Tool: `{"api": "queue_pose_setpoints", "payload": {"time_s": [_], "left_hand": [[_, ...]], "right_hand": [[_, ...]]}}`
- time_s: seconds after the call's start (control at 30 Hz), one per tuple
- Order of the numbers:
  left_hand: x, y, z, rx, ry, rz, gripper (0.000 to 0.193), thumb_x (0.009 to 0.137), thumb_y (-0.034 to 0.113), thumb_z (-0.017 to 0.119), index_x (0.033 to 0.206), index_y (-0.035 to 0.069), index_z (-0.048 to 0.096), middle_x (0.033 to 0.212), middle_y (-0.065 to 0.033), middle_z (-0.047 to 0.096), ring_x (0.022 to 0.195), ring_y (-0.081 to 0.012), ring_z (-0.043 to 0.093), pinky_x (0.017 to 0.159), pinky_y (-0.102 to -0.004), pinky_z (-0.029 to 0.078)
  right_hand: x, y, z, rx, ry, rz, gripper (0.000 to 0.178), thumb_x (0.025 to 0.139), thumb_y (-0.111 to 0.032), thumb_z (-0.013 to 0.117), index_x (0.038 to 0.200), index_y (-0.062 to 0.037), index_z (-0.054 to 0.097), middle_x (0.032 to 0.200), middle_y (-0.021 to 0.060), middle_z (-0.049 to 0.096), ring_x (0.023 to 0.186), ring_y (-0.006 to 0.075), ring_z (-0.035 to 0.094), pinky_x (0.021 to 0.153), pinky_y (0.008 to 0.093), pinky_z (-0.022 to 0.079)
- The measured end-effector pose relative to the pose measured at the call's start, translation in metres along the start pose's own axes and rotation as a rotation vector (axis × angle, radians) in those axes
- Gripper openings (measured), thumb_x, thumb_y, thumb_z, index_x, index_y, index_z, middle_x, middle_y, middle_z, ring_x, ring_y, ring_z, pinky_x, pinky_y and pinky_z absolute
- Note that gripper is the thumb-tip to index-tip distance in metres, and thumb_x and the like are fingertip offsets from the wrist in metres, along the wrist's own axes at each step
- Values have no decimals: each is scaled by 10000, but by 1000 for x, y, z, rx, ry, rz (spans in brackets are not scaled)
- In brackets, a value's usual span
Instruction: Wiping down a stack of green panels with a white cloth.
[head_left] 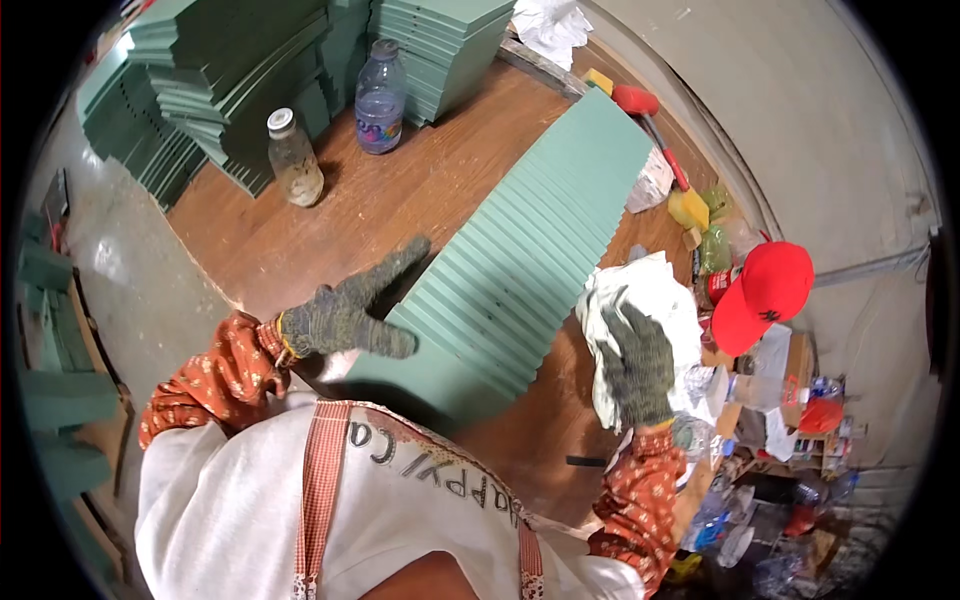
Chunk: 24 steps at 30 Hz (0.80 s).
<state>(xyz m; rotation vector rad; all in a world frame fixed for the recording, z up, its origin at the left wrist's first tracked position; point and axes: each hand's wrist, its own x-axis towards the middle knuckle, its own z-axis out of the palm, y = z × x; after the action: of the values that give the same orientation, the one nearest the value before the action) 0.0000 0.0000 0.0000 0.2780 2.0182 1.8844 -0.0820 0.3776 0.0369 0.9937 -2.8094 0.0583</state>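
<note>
A long row of pale green panels (500,270), overlapping like steps, lies slantwise across the brown wooden table. My left hand (350,310), in a dark grey knitted glove, is at the near left edge of the panels. Its thumb and fingers are spread apart, with nothing in them. To the right of the panels, my right hand (640,365), gloved alike, is on a crumpled white cloth (675,290). Its fingers press into the folds and grip the cloth, with part of the fingertips hidden.
Tall stacks of green panels (240,80) stand at the far left. Near them are a lidded glass jar (297,170) and a plastic bottle (380,100). A red-handled hammer (665,150), a red cap (770,295) and assorted clutter line the right side.
</note>
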Motion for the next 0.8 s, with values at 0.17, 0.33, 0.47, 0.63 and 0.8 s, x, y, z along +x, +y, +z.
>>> {"api": "queue_pose_setpoints", "payload": {"time_s": [0.17,0.33,0.47,0.63,0.8], "left_hand": [[-9,-51,23,177,61,287,1036,700,375,765,1441,44,121,1489,-189,138,1387,-292,98,1118,-374,105],[-8,-47,27,115,165,411,868,785,317,694,1430,47,181,1448,-191,250,1355,-291,222,1105,-363,188],[4,-40,78,-71,657,148,419,807,406,549,1177,211,568,1050,-41,651,904,-201,631,804,-361,467],[3,-38,70,615,903,-141,368,854,416,468,1107,181,597,1040,-54,643,853,-153,627,747,-306,479],[-14,-48,30,110,217,309,809,751,263,704,1391,28,267,1393,-167,360,1295,-274,343,1051,-365,305]], "right_hand": [[-1,-35,-24,257,172,-31,463,712,-143,695,1166,-141,601,1184,104,560,1040,306,551,897,389,438],[92,-120,-23,269,-16,-470,431,650,-115,682,1067,-95,573,1021,75,532,875,280,526,731,432,426],[137,-149,-6,276,120,-608,526,640,-78,693,1150,-99,569,1164,114,529,964,333,521,827,433,430],[136,-152,-15,258,-3,-553,515,665,-52,648,1170,-90,555,1174,132,516,967,343,512,829,434,428],[40,-78,-23,154,-14,-501,535,698,-188,644,1217,-120,534,1269,131,462,1015,339,494,853,452,412]]}}
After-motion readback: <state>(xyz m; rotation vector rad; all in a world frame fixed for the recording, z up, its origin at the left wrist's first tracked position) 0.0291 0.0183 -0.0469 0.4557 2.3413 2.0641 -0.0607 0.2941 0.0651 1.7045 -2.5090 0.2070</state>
